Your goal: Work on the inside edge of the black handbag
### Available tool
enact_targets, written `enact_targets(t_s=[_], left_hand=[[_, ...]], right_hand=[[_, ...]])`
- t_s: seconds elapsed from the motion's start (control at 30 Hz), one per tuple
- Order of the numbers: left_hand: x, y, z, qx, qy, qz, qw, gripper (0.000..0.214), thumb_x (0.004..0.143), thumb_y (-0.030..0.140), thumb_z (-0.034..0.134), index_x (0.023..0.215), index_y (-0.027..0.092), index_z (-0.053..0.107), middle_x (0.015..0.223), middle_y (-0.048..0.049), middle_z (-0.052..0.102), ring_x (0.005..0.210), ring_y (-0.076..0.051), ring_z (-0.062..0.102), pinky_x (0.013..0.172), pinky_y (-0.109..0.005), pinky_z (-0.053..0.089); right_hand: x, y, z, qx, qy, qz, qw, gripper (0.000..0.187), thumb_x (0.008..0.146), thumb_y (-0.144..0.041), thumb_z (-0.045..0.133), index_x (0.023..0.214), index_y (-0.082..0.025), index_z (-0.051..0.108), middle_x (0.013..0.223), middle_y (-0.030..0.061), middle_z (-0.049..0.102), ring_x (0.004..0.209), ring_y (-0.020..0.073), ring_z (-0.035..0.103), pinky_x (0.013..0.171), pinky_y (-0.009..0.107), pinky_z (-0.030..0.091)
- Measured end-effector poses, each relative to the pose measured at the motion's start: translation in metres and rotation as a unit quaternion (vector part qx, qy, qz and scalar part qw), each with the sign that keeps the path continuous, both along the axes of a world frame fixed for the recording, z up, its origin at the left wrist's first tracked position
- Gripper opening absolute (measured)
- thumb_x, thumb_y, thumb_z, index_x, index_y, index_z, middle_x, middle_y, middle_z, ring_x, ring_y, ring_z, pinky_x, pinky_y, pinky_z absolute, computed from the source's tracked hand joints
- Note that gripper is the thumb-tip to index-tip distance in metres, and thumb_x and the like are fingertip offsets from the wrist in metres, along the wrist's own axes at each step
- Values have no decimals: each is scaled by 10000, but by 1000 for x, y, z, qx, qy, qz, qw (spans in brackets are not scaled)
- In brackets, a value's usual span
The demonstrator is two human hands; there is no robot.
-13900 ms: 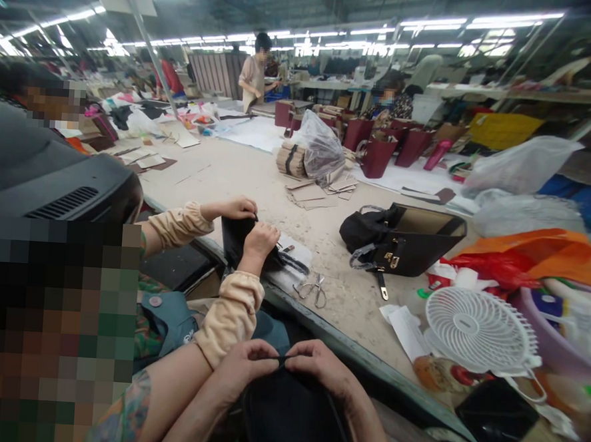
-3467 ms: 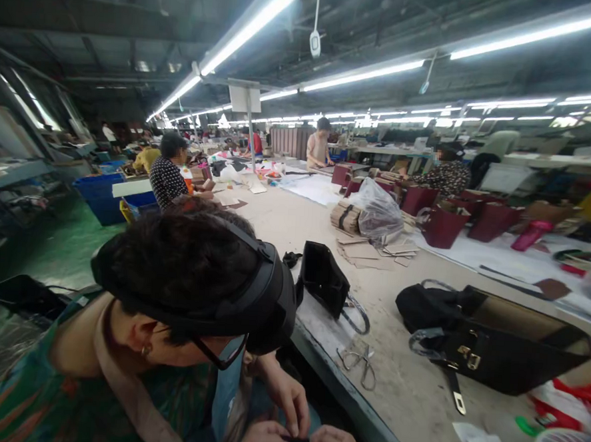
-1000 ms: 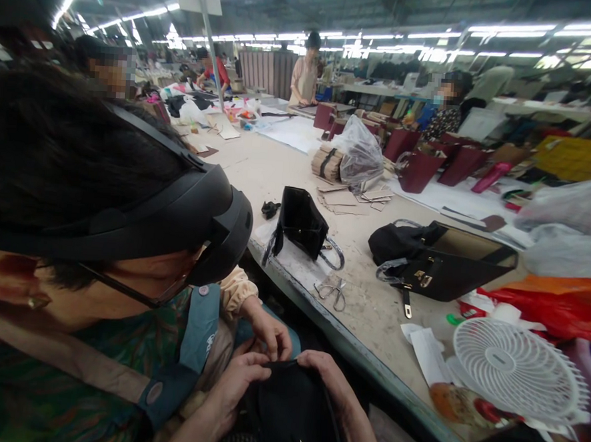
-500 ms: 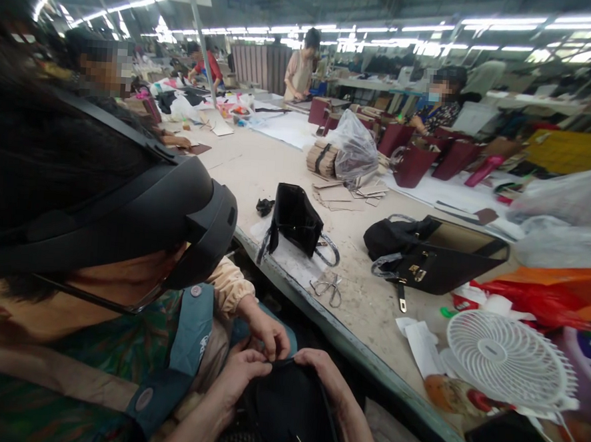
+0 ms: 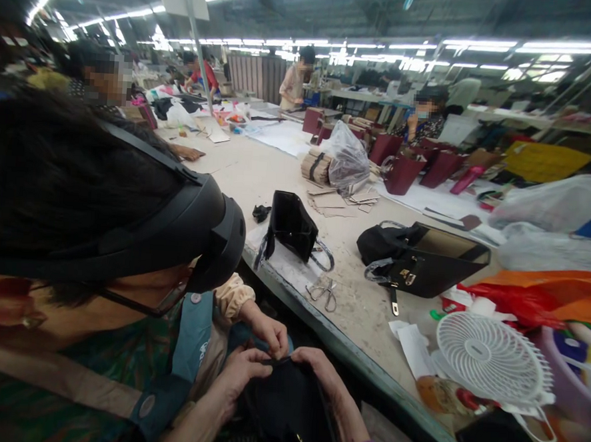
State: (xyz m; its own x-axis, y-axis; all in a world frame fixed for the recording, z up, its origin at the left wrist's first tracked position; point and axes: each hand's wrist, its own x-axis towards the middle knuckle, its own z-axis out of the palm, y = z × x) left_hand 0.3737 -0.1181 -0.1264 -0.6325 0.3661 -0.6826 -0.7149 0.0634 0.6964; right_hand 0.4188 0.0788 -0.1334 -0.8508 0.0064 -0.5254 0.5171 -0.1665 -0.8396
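Note:
A black handbag (image 5: 289, 407) is held low in front of me, beside the table edge. My left hand (image 5: 240, 378) is closed on its upper edge at the left, thumb on top. On the other side, my right hand (image 5: 319, 372) curls over the same edge, the wrist along the bag's side. A co-worker's hand (image 5: 271, 329) from a beige gathered sleeve reaches to that edge between my hands, fingers pinched; what they hold is too small to make out. That co-worker, wearing a black headset (image 5: 190, 221), leans in close at my left.
On the table (image 5: 259, 165) stand an open black bag (image 5: 292, 227) and a larger black bag (image 5: 423, 259) lying tilted. Scissors (image 5: 324, 293) lie near the edge. A white fan (image 5: 492, 360) is at the right. Maroon bags (image 5: 403, 171) and other people are farther back.
My view has shifted slightly, and the co-worker's headset sits a little farther right. All three hands stay at the bag's edge with little movement.

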Motion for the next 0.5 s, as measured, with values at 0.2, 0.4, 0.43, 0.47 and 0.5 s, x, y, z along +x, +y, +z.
enact_targets(t_s=[0.2,0.4,0.43,0.47,0.5], left_hand=[[1,-4,1,14,0,3,1000,190,521,158,792,685,128,702,678,-31,674,617,-172,620,649,-289,471],[0,-9,-7,10,-2,-8,1000,220,491,194,801,661,130,677,671,-39,668,638,-197,628,666,-309,477],[0,-9,-9,9,-2,-11,1000,237,488,217,811,659,132,670,673,-38,667,638,-198,627,668,-310,477],[-1,-9,-10,7,0,-15,1000,253,485,240,818,654,134,662,671,-35,664,637,-196,625,667,-309,475],[-1,-9,-12,5,1,-20,1000,270,482,262,823,650,137,653,670,-32,662,637,-195,624,665,-307,474]], right_hand=[[-1,-2,0,4,-5,12,1000,195,656,-246,560,672,-111,700,617,2,586,611,140,456,575,266,347],[2,-8,-1,5,-6,11,1000,181,652,-230,559,658,-118,700,584,-9,556,593,133,435,570,264,341],[2,-8,-2,5,-5,9,1000,186,655,-232,554,661,-120,703,592,-7,562,602,135,441,572,262,343],[2,-8,-3,6,-3,8,1000,190,654,-233,552,661,-121,706,603,-3,571,614,138,449,574,260,345],[1,-8,-4,7,-2,8,1000,191,648,-234,553,656,-121,707,613,1,579,625,142,455,575,259,348]])
